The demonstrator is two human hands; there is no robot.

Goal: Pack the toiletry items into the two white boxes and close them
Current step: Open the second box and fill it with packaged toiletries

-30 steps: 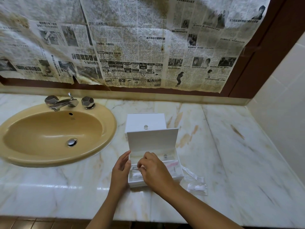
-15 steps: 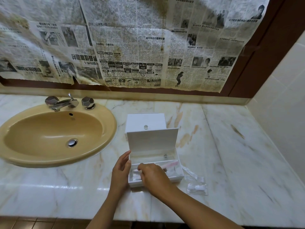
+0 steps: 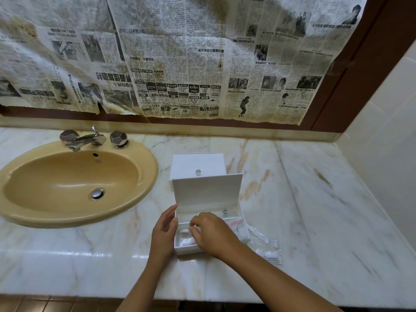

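On the marble counter the front white box stands open, its lid upright. It holds clear toiletry packets, one with pink print. My right hand reaches into the box, and its curled fingers are down on a clear packet at the left end. With straight fingers, my left hand rests against the box's left wall. Behind stands the second white box, closed, with a small knob on its lid. A clear packet of cotton swabs lies just right of the open box.
A tan sink with a chrome tap fills the counter's left side. Newspaper covers the wall behind. A tiled wall bounds the counter on the right. The counter's front edge runs just below my arms.
My right hand went down into the open box with the packet, then shifted slightly up and left. My left hand stayed against the box's side.
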